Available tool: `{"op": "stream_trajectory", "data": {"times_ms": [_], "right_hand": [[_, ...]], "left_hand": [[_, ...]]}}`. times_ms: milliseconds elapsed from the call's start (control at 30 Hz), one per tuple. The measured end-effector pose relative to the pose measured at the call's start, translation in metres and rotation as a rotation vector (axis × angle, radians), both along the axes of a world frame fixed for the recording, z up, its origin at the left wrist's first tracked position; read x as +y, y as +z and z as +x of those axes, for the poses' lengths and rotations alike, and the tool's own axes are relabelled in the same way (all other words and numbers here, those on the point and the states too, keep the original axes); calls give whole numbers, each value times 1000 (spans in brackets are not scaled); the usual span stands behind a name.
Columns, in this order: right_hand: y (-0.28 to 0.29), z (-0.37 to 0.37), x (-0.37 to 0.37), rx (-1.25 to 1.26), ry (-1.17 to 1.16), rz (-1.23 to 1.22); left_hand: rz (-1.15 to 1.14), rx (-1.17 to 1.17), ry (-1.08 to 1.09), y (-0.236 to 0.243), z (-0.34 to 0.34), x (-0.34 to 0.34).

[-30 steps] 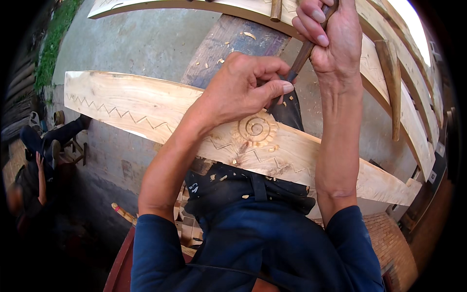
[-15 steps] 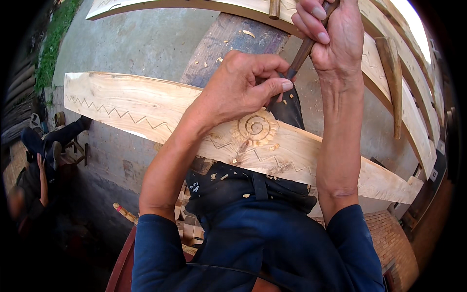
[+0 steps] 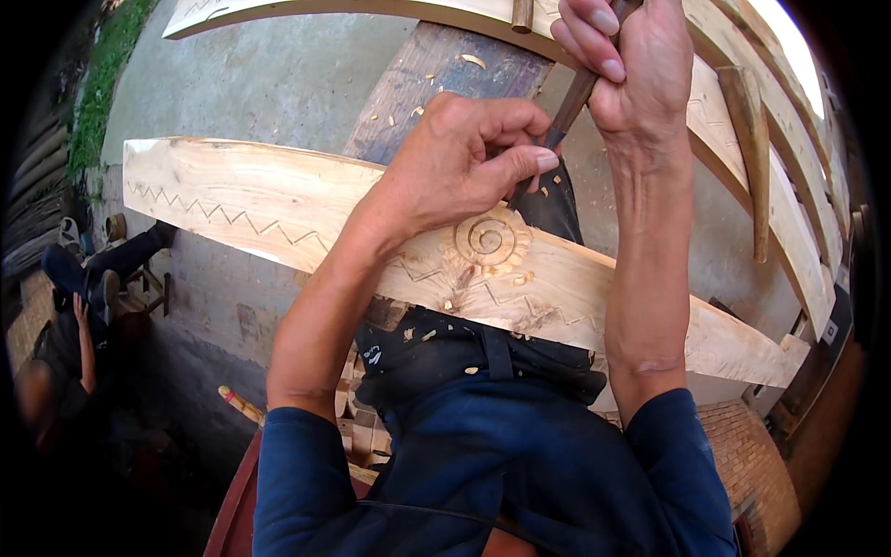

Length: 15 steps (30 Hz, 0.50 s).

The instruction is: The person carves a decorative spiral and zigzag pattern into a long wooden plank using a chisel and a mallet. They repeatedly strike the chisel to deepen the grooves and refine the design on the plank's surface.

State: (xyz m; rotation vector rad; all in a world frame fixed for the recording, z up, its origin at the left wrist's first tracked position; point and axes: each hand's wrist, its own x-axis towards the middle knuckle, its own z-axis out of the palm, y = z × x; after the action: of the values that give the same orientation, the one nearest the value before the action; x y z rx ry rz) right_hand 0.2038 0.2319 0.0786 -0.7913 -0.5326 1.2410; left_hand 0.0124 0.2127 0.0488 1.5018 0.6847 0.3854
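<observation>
A long pale board [image 3: 232,181] lies across my lap, with a zigzag line cut along it. Near its middle sits a carved spiral [image 3: 490,243] ringed by small notches. My right hand [image 3: 647,79] is closed around the dark wooden handle of a carving chisel [image 3: 577,100], which slants down to the left. Lower on the same tool, by its metal part, my left hand [image 3: 469,162] pinches it between thumb and fingers. The chisel's tip is at the board's far edge, just beyond the spiral, and partly hidden by my left hand.
A worn plank [image 3: 436,79] with scattered shavings runs away beyond the board. Several curved timbers stand at the right, with a wooden mallet-like piece [image 3: 747,153] against one. Another person's legs [image 3: 111,255] show at the left. A red-tipped stick [image 3: 239,405] lies lower left.
My right hand and the chisel handle have shifted very slightly to the left. My left hand keeps its pinch, and the board stays in place.
</observation>
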Motion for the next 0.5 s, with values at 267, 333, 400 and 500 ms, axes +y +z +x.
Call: {"op": "stream_trajectory", "data": {"times_ms": [267, 333, 400, 500], "right_hand": [[-1, -4, 1, 3, -14, -41], [-4, -2, 2, 2, 2, -48], [-6, -1, 3, 51, 17, -53], [-7, -1, 3, 69, 25, -89]], "left_hand": [[8, -10, 34, 0, 2, -1], [-10, 12, 25, 1, 3, 0], [7, 0, 27, 1, 3, 0], [49, -9, 31, 0, 3, 0]]}}
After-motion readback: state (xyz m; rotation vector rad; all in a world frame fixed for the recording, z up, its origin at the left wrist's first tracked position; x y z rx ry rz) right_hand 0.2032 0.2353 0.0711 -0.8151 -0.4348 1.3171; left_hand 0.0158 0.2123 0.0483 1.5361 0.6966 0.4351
